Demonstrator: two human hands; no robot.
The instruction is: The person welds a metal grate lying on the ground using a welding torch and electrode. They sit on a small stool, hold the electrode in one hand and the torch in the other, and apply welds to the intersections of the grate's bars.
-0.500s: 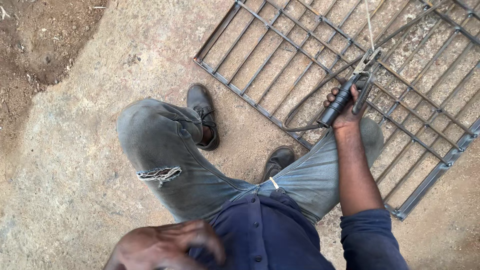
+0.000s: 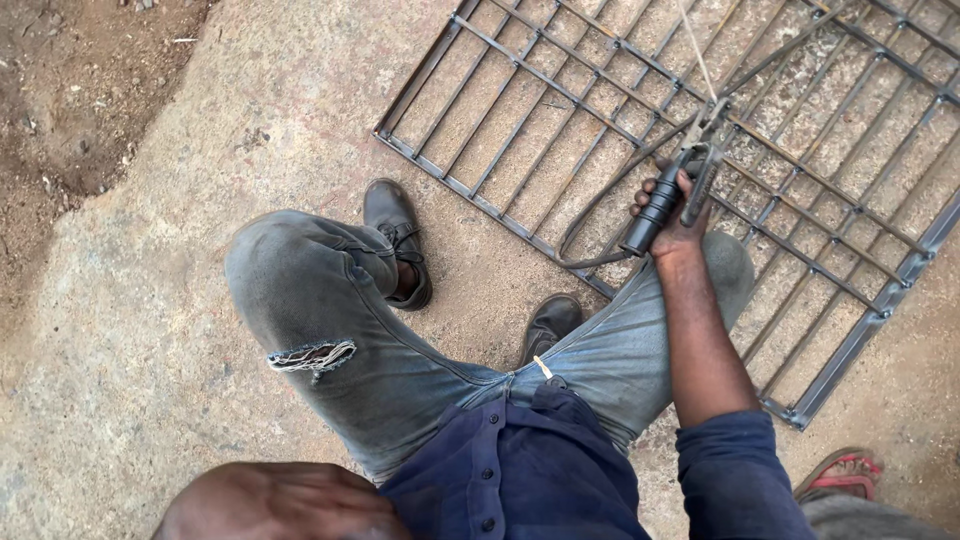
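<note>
Right hand (image 2: 672,215) grips holder (image 2: 655,212) over grate (image 2: 620,130) | left hand (image 2: 285,500) fingers unseen, cannot tell | we steady rod (image 2: 697,55) tip on joint

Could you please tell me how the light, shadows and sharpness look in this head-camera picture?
In the head view the light is soft and even, without hard shadows or glare. The metal grate, the right hand and the welding holder it grips are sharp. The left hand, very near the lens at the bottom edge, is blurred. The wide lens makes the knees look large.
</note>
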